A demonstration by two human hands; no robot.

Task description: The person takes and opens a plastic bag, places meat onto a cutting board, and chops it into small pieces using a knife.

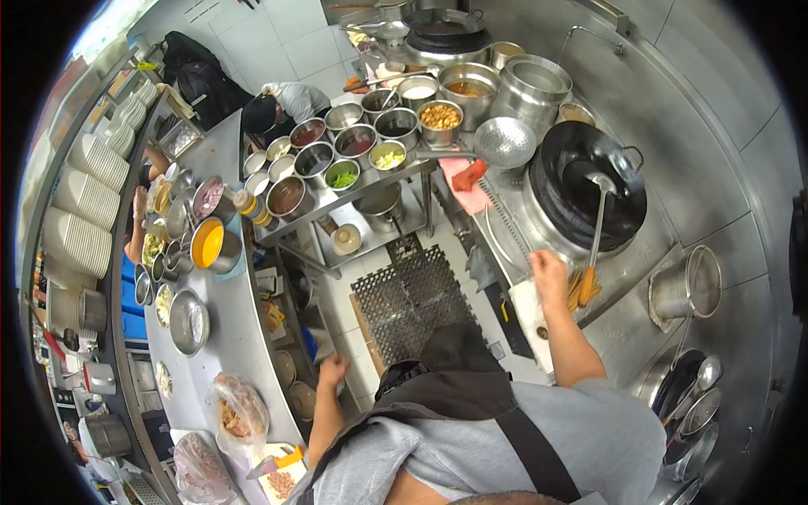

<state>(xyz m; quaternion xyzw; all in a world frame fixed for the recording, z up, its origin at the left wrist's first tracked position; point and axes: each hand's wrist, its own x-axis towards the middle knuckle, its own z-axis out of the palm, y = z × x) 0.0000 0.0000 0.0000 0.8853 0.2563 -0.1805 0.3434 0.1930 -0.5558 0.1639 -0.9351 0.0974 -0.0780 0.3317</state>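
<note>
"Head view: what do we hold, and where is the long steel ladle with the wooden handle [599, 220]?"

"The ladle leans in the broad black wok [562, 172], its handle over the rim just beside our right hand [549, 268]. That hand is curled above the folded white cloth [528, 310]; we can't tell whether it grips anything. Our left hand [332, 370] is curled too, beside the steel counter [231, 341], and we can't see anything in it."

"What could go wrong?"

"If our right arm knocks that handle, the ladle could swing or tip out of the wok. The wok may be hot, though nothing here shows it, so a careless wrist might burn."

"And on our left?"

"The orange-handled knife [290, 457] lies near our left forearm; an elbow drawn back could catch it. The steel pot of orange-yellow liquid [208, 244] stands near the counter's aisle side, so a bump in passing might spill it."

"Any brands or writing we can read?"

"None. The yellow-topped bottles [247, 204] seem to carry labels, but they're too small for us to make out."
</note>
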